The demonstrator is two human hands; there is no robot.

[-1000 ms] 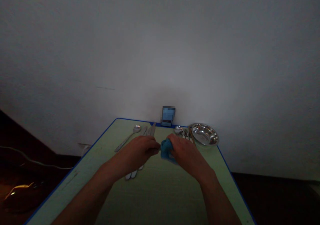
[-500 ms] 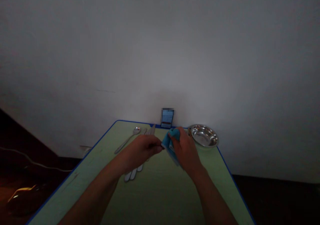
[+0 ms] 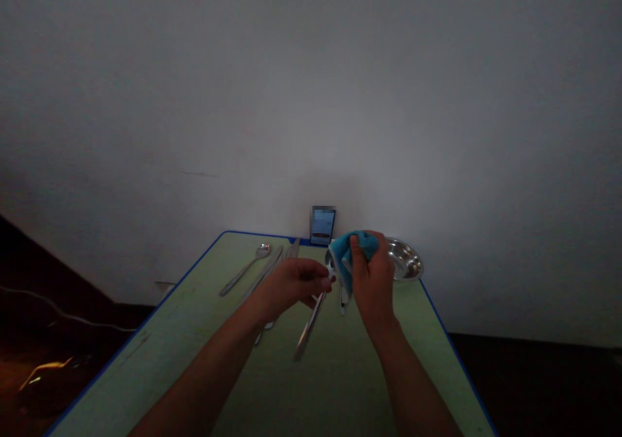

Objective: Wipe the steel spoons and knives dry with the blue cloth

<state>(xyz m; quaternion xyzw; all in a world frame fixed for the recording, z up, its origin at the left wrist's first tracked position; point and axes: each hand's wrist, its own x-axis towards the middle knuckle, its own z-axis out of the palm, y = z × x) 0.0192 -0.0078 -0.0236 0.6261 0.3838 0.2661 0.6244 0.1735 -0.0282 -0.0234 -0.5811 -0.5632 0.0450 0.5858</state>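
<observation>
Toward the far edge of the worktop (image 3: 367,385), my left hand (image 3: 297,280) pinches metal cutlery (image 3: 308,333), my right hand (image 3: 375,281) grips blue cloth (image 3: 343,250); wiping, I think, needs steady fingers next.

Wall (image 3: 311,87): plain, pale grey, fills upper frame; faint line-like mark (image 3: 201,174) left of centre. Light: dim overall, wall brightest near frame centre, darker toward corners. Table (image 3: 311,392): pale green top, blue edging (image 3: 146,322), far side at the wall, lower centre. Floor (image 3: 544,392): very dark, lower right. Lower left: dark area, thin pale cable (image 3: 68,316), orange-yellow glint (image 3: 46,366); source unclear.
</observation>
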